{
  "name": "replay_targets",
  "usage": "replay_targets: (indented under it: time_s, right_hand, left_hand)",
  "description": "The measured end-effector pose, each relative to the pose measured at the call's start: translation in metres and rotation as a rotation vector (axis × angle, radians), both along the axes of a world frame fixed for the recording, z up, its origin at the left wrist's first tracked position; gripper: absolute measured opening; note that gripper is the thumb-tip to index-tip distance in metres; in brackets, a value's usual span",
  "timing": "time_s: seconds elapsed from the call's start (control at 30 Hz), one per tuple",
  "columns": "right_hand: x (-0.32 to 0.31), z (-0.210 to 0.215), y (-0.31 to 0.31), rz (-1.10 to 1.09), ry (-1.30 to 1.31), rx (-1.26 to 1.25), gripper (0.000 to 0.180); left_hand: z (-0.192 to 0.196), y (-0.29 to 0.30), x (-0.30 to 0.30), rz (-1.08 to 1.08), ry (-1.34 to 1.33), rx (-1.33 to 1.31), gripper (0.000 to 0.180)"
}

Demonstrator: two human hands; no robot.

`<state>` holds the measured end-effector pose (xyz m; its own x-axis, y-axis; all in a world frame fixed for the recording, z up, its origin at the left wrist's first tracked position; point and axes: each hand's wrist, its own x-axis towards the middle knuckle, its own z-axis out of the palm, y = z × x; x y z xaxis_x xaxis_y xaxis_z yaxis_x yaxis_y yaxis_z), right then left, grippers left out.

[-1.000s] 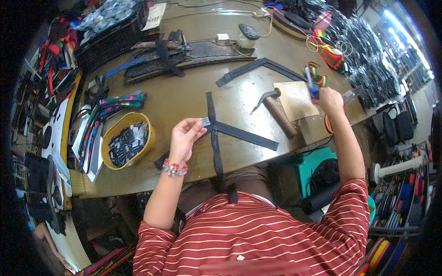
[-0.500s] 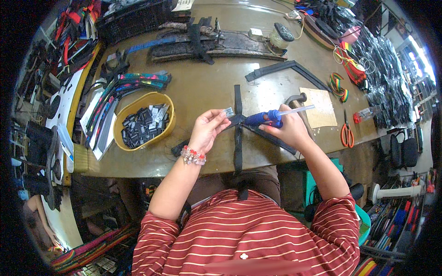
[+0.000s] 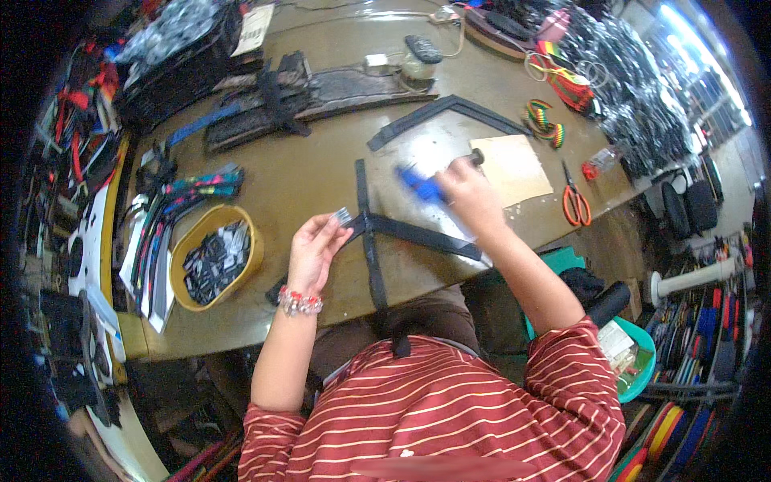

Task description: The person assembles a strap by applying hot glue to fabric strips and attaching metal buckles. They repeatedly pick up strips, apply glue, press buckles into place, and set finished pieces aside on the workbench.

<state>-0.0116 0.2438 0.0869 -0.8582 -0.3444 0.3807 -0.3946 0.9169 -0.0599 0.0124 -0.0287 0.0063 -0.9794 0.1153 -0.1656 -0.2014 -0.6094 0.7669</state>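
Observation:
Between the thumb and fingers of my left hand (image 3: 312, 251) is a small pale tag (image 3: 344, 215) with dark marks. Just right of it, black webbing straps (image 3: 418, 234) cross on the table. My right hand (image 3: 472, 194) is closed around a blue glue gun (image 3: 421, 185), smeared by motion, above the table beyond the straps. To the left of my left hand stands a yellow oval tub (image 3: 257, 249) holding many small black and grey tags (image 3: 215, 259).
A cardboard piece (image 3: 514, 170) lies right of my right hand, near orange-handled scissors (image 3: 575, 201). A bent black strap (image 3: 450, 104) lies farther back. Patterned straps (image 3: 197, 183) are left, behind the tub. A long dark board (image 3: 353, 92) and a lidded jar (image 3: 419, 68) sit far back.
My right hand has lifted the glue gun off the strap crossing and swung it away toward the cardboard. The left hand still pinches the tag. The whole view has shifted and tilted.

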Motion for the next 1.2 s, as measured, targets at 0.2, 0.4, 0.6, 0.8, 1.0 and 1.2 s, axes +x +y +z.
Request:
replay_targets:
  time_s: [0.2, 0.4, 0.6, 0.8, 1.0, 1.2]
  right_hand:
    - [0.004, -0.063, 0.161, -0.844, 0.176, -0.707, 0.045]
    - [0.053, -0.077, 0.142, -0.951, 0.491, -0.455, 0.057]
    - [0.086, -0.033, -0.010, -0.004, -0.710, -0.970, 0.030]
    - [0.047, -0.022, -0.052, 0.091, -1.004, -0.864, 0.023]
    - [-0.016, -0.033, -0.066, 0.022, -0.954, -0.779, 0.025]
    - [-0.039, -0.054, -0.069, 0.004, -1.010, -0.658, 0.027]
  left_hand:
    - [-0.002, 0.000, 0.000, -0.003, 0.036, 0.003, 0.007]
    - [0.014, 0.015, 0.017, -0.067, 0.146, -0.324, 0.008]
    - [0.031, 0.043, 0.047, -0.403, 0.164, -0.538, 0.014]
    - [0.040, 0.023, 0.036, -0.380, 0.185, -0.614, 0.015]
    - [0.038, 0.001, 0.002, -0.129, 0.523, -1.199, 0.017]
    - [0.019, -0.004, -0.010, -0.225, 0.810, -1.379, 0.020]
